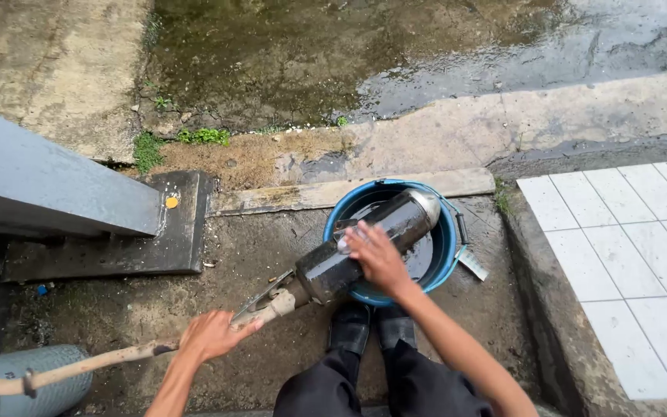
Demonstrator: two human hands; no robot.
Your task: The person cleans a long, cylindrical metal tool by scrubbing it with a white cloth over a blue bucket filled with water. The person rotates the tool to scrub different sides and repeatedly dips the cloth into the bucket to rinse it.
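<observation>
Blue basin (445,255) under muffler (364,247), grey post (48,181) nearby

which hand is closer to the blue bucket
Right. The right hand rests on the black muffler directly over the blue bucket. The left hand grips the exhaust pipe well off to the bucket's left.

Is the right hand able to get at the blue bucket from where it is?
Probably yes. The right hand rests on the black muffler lying across the blue bucket, and the rim beside it looks uncovered.
</observation>
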